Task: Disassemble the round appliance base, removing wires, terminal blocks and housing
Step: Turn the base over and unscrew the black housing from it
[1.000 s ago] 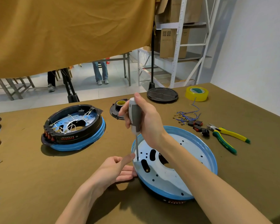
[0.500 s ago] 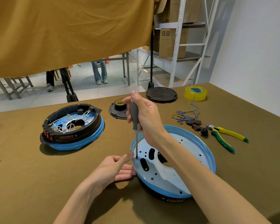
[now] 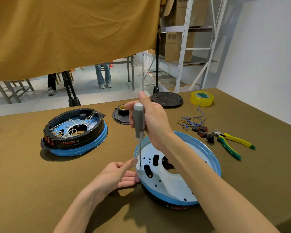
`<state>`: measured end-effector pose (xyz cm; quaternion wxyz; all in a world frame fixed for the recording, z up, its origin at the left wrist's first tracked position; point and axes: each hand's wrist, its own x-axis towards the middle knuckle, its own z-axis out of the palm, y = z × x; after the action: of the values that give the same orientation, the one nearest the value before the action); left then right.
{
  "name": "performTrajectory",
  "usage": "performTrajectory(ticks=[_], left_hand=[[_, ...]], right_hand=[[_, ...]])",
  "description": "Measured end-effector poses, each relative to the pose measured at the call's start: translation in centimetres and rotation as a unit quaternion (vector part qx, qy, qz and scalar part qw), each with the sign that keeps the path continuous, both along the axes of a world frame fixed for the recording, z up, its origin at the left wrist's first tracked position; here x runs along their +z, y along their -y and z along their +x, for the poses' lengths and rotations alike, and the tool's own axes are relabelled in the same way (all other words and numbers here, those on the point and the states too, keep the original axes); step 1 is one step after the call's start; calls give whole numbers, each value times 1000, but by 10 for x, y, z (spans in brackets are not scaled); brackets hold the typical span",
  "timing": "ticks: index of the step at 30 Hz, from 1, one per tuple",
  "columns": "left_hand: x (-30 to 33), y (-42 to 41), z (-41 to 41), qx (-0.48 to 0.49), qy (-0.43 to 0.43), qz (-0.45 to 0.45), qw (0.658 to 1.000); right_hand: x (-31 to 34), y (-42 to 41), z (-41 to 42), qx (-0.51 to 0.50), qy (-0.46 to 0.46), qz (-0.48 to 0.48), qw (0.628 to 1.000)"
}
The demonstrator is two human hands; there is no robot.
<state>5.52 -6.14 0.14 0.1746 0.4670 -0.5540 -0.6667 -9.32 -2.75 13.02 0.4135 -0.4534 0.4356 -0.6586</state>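
Right hand (image 3: 154, 121): grip clamped round upright screwdriver (image 3: 138, 121), tip down in the base (image 3: 176, 167).
Left hand (image 3: 115, 175): fingers loose, steadying base rim.
Base: near worktop (image 3: 23, 182) edge.

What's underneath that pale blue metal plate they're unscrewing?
Under the blue plate a black housing shows at the near edge, with red markings. Black also shows through the plate's slots. Anything else inside is covered by the plate and the right forearm.

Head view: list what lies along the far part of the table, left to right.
Wired black base → small black cap → black round lid → yellow tape roll.
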Motion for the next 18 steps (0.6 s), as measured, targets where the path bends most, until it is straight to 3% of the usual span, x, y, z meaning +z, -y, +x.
performTrajectory(ticks=[5,14,18], left_hand=[[0,-1,0,11,1,8,1000],[1,0,1,3,-16,25,1000],[4,-2,2,-9,-23,33,999]], right_hand=[[-2,1,10,17,57,-49,997],[-9,0,7,-133,-26,-70,988],[-12,-5,2,-155,-146,-121,970]])
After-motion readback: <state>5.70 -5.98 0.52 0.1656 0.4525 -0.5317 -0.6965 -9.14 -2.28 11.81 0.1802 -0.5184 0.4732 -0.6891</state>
